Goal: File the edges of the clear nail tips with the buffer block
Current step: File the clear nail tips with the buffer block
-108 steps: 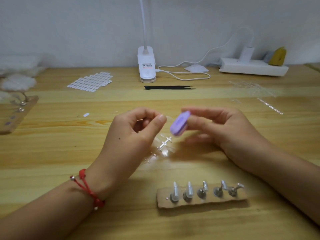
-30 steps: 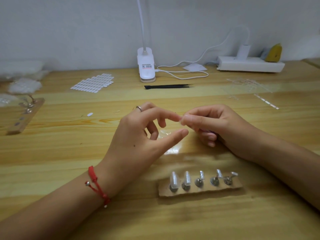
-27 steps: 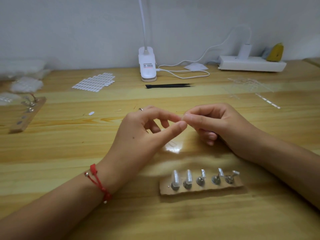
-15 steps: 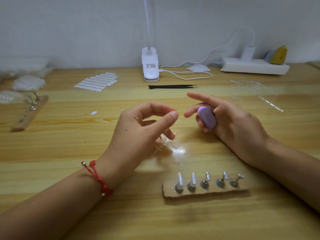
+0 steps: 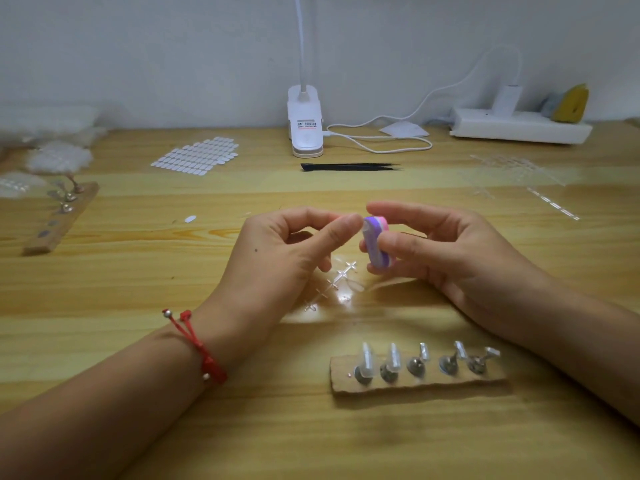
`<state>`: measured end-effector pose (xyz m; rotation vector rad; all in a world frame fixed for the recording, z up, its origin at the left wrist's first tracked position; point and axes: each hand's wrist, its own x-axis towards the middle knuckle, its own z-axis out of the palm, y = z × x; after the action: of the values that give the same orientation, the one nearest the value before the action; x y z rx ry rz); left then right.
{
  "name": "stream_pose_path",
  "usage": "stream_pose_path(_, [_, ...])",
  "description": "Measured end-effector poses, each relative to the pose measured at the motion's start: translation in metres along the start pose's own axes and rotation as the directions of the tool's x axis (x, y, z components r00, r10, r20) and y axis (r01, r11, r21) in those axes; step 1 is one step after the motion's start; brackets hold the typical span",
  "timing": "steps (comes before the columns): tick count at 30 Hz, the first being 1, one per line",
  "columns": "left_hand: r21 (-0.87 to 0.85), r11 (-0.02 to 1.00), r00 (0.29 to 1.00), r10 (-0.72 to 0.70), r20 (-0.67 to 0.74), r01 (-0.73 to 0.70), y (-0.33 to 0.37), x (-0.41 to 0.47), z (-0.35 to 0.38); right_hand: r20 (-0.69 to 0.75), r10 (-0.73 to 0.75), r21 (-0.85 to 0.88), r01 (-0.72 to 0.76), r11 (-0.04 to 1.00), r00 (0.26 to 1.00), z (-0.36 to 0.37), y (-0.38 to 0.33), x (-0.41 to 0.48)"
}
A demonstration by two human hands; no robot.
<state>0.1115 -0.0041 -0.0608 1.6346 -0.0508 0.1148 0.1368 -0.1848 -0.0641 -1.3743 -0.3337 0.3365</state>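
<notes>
Head view: right fingers now grip the buffer block against the clear nail tip that left fingers pinch.

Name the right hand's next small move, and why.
Probably stroke the buffer block along the edge of the clear nail tip: the right hand holds it beside the fingertips of the left hand, which seem to pinch that faint tip.

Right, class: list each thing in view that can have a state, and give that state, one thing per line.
left hand: pinches what looks like a clear nail tip
right hand: grips the buffer block
buffer block: lifted off the table, at the left hand's pinch
tweezers: shut, lying flat
power strip: one plug in
stand: lying flat, mounted tips on its left end
</notes>
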Motion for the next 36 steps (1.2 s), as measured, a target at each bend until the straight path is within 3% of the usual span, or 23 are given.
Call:
stream_pose_path(7, [0.028,0.998,0.994,0.045,0.102,-0.048,0.0003,-0.0042,0.0051,-0.103,-0.027,0.196,0.047,0.980,0.994,-0.0041,-0.0024,0.0030])
stream_pose_path(11, [0.008,0.999,0.998,0.040,0.056,-0.040,-0.0013,-0.0025,0.0030,-0.032,-0.001,0.030,0.002,1.000,0.999,0.0000,-0.0043,0.0010])
stream_pose_path(15, [0.117,0.984,0.986,0.118,0.121,-0.132,0.0006,-0.0069,0.0071,-0.130,0.000,0.214,0.028,0.976,0.991,-0.0056,-0.0051,0.0041])
stream_pose_path(18, [0.014,0.997,0.996,0.080,0.044,-0.081,-0.0010,-0.0043,0.0040,-0.061,0.013,0.110,-0.006,0.994,0.998,-0.0008,-0.0052,0.0018])
stream_pose_path(23, [0.172,0.970,0.980,0.146,0.137,-0.169,0.0002,-0.0073,0.0084,-0.129,0.025,0.260,0.009,0.966,0.991,-0.0045,-0.0061,0.0038])
stream_pose_path(27, [0.122,0.979,0.985,0.151,0.085,-0.160,-0.0006,-0.0058,0.0056,-0.083,0.011,0.152,0.002,0.988,0.997,-0.0002,-0.0038,0.0025])
stream_pose_path(30, [0.245,0.943,0.968,0.189,0.166,-0.227,0.0009,-0.0085,0.0083,-0.129,0.024,0.285,0.013,0.959,0.991,-0.0037,-0.0051,0.0039])
stream_pose_path(34, [0.243,0.944,0.974,0.224,0.027,-0.224,-0.0021,-0.0039,0.0044,-0.065,-0.003,0.115,0.010,0.993,0.998,-0.0009,-0.0028,0.0013])
stream_pose_path(36, [0.352,0.896,0.963,0.254,0.090,-0.270,-0.0044,-0.0033,0.0049,-0.107,-0.007,0.143,0.023,0.989,0.994,-0.0017,-0.0029,0.0032])
